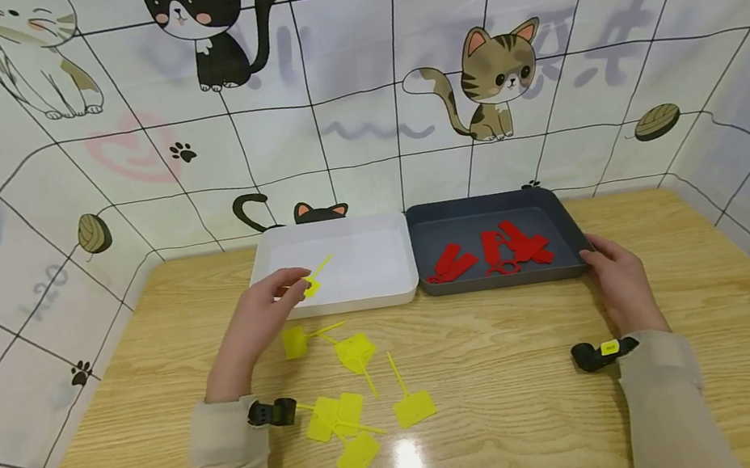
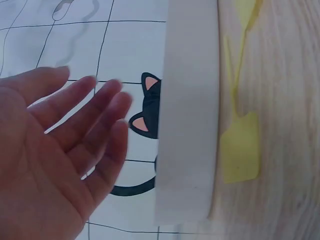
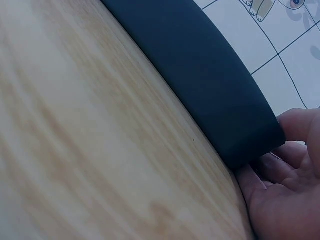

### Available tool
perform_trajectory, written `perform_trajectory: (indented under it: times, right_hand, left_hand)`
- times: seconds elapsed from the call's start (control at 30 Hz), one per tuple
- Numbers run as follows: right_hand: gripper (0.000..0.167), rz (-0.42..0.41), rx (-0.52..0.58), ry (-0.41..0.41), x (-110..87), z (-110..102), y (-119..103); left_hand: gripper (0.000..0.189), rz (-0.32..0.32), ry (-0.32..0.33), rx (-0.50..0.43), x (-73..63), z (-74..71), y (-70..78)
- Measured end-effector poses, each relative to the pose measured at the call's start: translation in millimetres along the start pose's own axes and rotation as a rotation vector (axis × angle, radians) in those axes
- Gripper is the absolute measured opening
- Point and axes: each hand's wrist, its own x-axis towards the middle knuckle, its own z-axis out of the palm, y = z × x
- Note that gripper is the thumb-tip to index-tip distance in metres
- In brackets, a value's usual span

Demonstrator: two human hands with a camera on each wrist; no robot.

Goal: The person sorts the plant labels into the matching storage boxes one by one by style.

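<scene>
My left hand [image 1: 274, 295] is over the near left part of a white tray [image 1: 374, 299], its fingers loosely bent. A yellow plastic tag [image 1: 312, 286] with a thin tail shows right at the fingertips in the head view. In the left wrist view the palm faces the camera, thumb and fingers apart, and no tag shows between them. At the near right corner of a dark grey tray [image 1: 432, 225], my right hand [image 1: 621, 281] grips the rim, thumb on top and fingers below, as the right wrist view shows. Several red pieces [image 1: 527, 243] lie in that tray.
Several more yellow tags [image 1: 413, 408] are scattered on the wooden table [image 1: 508, 425] in front of the white tray, some overlapping. The two trays stand side by side near the back edge, before a cat-patterned cloth [image 1: 359, 130]. A black band [image 1: 272, 412] sits on each wrist.
</scene>
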Motion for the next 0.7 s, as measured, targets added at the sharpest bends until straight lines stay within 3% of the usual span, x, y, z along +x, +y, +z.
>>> perform_trajectory:
  times: [0.27, 0.4, 0.53, 0.7]
  right_hand:
    - [0.052, -0.011, 0.008, 0.013, 1.1, 1, 0]
    - [0.053, -0.009, 0.006, 0.006, 0.9, 0, 0]
    - [0.054, -0.005, 0.013, -0.003, 1.2, 0, 0]
    - [0.054, -0.002, 0.025, -0.011, 2.0, 0, 1]
  left_hand:
    - [0.036, -0.058, -0.066, 0.072, -6.5, -13.5, 2.8]
    - [0.033, -0.124, -0.175, 0.093, -10.5, -19.0, -4.5]
    - [0.031, -0.162, -0.266, 0.14, -10.9, -17.6, -9.3]
    - [0.035, -0.157, -0.295, 0.18, -10.8, -12.8, -10.8]
